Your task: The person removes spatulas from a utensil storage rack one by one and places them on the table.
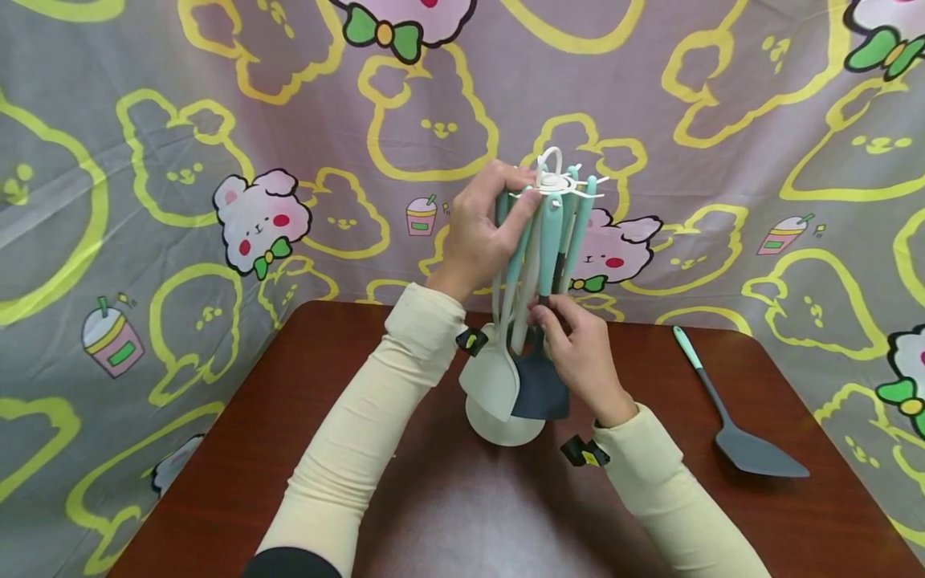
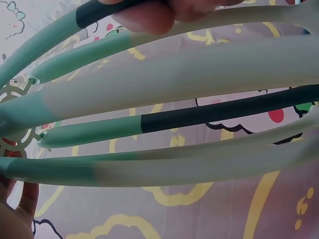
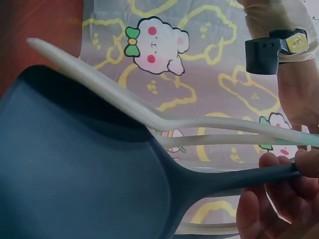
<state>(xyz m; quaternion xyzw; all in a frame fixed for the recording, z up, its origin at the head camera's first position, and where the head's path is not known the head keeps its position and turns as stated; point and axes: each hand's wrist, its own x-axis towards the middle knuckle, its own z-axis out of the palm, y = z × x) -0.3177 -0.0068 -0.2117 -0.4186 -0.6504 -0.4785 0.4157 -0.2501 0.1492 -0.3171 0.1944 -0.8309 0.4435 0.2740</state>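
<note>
- Grey spatula (image 1: 540, 387) stands nearly upright, flat end down, green handle (image 1: 550, 247) up.
- Your right hand (image 1: 581, 347) pinches its stem.
- Your left hand (image 1: 484, 223) pinches the white rack (image 1: 556, 184) up top.

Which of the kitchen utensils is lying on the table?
The dark grey spatula at the right side of the head view; the other utensils are gathered around the white rack.

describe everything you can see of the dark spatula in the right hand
The dark spatula has a broad, smooth, blue-grey, silicone-looking blade, narrowing into a slim dark neck and a mint-green handle. It is roughly upright, blade down, its handle end at the top of the white rack; whether it is hooked there is hard to tell. The right hand pinches the neck just below the mint part.
</note>
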